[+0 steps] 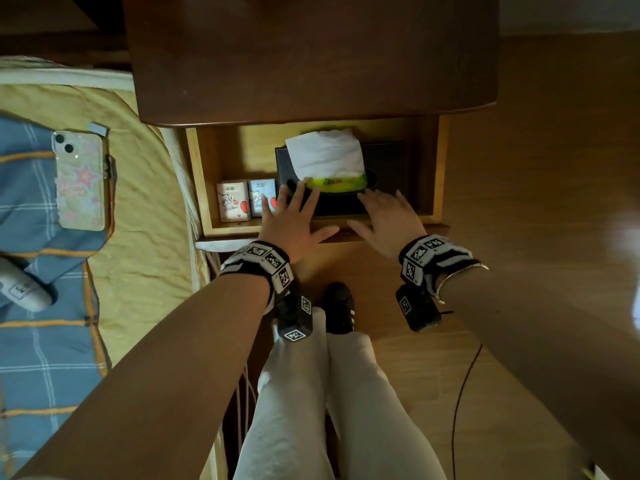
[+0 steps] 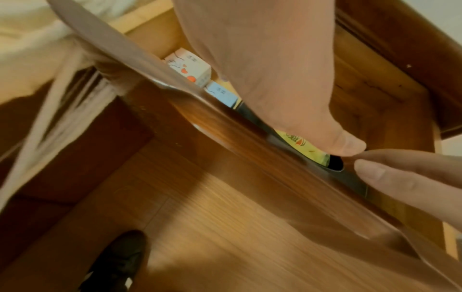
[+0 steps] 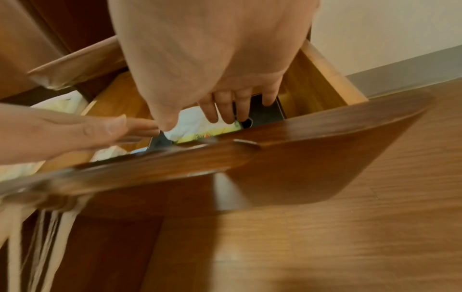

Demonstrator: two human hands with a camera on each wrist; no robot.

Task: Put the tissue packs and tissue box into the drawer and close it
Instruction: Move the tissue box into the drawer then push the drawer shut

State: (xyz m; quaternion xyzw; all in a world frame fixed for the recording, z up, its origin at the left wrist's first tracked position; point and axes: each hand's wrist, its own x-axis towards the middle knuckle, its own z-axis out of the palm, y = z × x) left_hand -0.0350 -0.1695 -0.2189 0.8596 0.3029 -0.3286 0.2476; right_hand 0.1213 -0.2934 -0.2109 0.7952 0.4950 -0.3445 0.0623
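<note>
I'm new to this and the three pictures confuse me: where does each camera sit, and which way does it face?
Head: worn on the head, looking down at the open drawer, tissue box, tissue packs; both forearms, left hand, right hand, legs, a shoe.
Left wrist: beneath the left hand, looking along it into the drawer; right hand's fingers too.
Right wrist: beneath the right hand, facing the drawer front.
All three show the tissue box.

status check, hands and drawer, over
Left hand and right hand open, flat on tissue box. Box and tissue packs in drawer. Drawer open, tissue sticking up.
</note>
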